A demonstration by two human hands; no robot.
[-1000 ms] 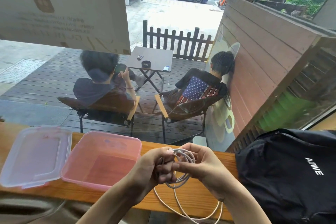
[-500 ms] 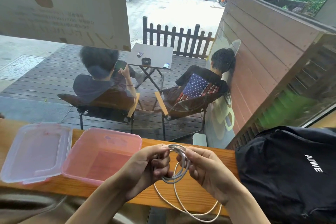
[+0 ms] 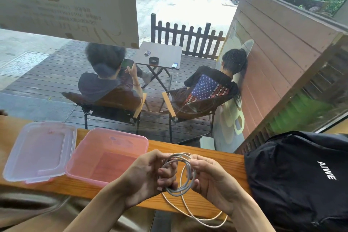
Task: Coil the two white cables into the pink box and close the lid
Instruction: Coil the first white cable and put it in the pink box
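Loops of white cable point(image 3: 178, 175) are pinched between the left hand point(image 3: 148, 173) and right hand point(image 3: 209, 177) above the table point(image 3: 216, 158); slack hangs below its edge. A loosened pinch could unwind them before the empty pink box point(image 3: 107, 154), just left, is reached.

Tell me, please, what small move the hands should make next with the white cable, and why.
Probably wind one more loop. The left hand pinches the coil of white cable, the right hand guides it, but a loose length still hangs over the counter edge. The pink box is open and empty, its lid beside it.
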